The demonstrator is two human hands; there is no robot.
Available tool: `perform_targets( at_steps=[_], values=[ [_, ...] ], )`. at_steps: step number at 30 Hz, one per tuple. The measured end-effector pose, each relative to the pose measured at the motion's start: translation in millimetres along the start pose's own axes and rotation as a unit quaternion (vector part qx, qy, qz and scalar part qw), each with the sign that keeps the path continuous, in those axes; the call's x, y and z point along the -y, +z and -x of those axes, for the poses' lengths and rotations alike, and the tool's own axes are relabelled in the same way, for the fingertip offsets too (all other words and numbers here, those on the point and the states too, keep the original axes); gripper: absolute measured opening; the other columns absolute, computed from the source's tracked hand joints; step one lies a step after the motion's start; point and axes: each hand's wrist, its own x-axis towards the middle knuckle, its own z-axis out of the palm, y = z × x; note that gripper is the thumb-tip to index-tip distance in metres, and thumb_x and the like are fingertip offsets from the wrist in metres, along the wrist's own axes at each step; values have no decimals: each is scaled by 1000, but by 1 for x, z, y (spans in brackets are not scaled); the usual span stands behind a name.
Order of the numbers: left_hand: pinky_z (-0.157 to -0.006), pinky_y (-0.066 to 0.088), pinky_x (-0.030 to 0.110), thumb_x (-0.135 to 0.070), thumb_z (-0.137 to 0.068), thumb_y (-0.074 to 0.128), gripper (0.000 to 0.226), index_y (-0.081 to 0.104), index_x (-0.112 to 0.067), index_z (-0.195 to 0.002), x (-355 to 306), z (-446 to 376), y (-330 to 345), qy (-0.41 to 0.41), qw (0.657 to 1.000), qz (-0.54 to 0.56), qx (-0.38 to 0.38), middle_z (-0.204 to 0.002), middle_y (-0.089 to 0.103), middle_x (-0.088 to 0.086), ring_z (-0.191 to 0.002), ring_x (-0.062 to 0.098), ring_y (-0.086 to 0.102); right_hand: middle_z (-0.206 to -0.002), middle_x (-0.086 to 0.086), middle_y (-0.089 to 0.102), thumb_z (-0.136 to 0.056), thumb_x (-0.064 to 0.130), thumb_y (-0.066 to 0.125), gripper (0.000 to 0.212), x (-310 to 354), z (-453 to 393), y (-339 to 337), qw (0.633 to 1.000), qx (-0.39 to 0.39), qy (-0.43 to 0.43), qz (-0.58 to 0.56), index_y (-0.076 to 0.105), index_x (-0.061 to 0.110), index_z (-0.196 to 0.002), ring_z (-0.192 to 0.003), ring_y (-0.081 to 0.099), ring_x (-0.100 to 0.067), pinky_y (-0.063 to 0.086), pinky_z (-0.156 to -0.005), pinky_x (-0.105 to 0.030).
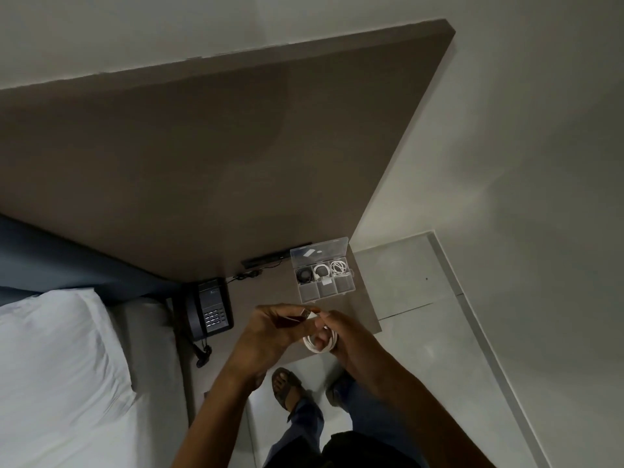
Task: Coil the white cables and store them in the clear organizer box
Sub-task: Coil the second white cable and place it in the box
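The right hand (341,336) grips a nearly finished white cable (319,342) coil; the left hand's (270,332) fingers pinch its loose plug end. Best to tuck that end through the loops, keep them tight, then drop the coil into an empty compartment of the clear organizer box (324,288), open on the desk (263,295) at twelve o'clock.

A hotel-style bedroom: a white-sheeted bed (60,366) against a tall brown headboard panel (209,157), with a black desk phone (211,307) at the nightstand's (266,292) left edge.
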Motion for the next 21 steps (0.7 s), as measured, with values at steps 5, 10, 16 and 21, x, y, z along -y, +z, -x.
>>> perform_targets(
  at_steps=[5, 10, 16, 21],
  values=[
    [-87, 63, 27, -33, -77, 83, 33, 84, -16, -106, 24, -39, 20, -44, 998, -27, -27, -108, 83, 1, -103, 15, 79, -103, -2, 76, -111, 31, 52, 28, -2, -2, -37, 997, -4, -17, 76, 74, 14, -109, -97, 70, -13, 57, -95, -31],
    [-97, 61, 39, -20, -85, 80, 25, 82, -14, -109, 67, -103, 54, -76, 994, -31, -67, -107, 83, 5, -104, 21, 79, -110, 3, 73, -106, 38, 62, 29, -12, -42, -95, 981, -36, -58, 182, 62, 19, -128, -89, 67, 1, 54, -78, -14],
    [-86, 67, 34, -4, -77, 85, 21, 81, -2, -97, 151, -219, 96, -110, 986, 17, -125, -101, 82, 17, -98, 35, 79, -109, 5, 76, -103, 30, 66, 21, -53, -155, -190, 951, -95, -145, 256, 66, 19, -121, -103, 74, -5, 59, -91, -17],
    [-79, 66, 32, 2, -80, 85, 15, 80, -2, -93, 234, -304, 98, -152, 971, 30, -183, -94, 84, 11, -87, 27, 81, -124, -3, 74, -108, 32, 60, 30, -94, -266, -242, 922, -71, -164, 343, 63, 15, -133, -109, 74, -14, 63, -95, -32]
  ],
)
